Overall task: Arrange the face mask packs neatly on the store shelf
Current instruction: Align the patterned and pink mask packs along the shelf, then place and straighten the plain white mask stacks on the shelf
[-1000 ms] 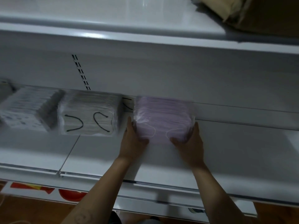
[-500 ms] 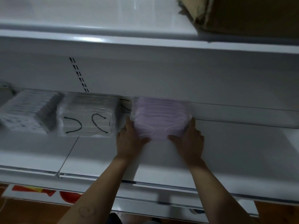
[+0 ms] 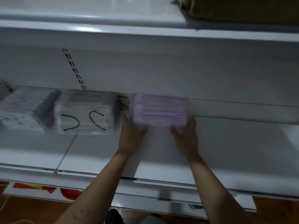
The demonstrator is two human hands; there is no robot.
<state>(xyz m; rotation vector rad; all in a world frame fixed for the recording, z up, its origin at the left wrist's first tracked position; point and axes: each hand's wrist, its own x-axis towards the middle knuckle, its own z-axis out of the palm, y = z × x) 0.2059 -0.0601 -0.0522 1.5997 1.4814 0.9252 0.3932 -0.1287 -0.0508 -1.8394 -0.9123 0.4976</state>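
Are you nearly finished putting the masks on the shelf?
Partly. Two packs already sit side by side at the back: a printed mask pack and a black-looped mask pack. The lilac mask pack is in hand, left hand and right hand pressing its sides. Left: squaring it beside them on the shelf.

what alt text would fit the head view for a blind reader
A left hand and right hand press either side of a pink pack of masks at the back of a white shelf. To its left sit a white pack and a patterned pack.
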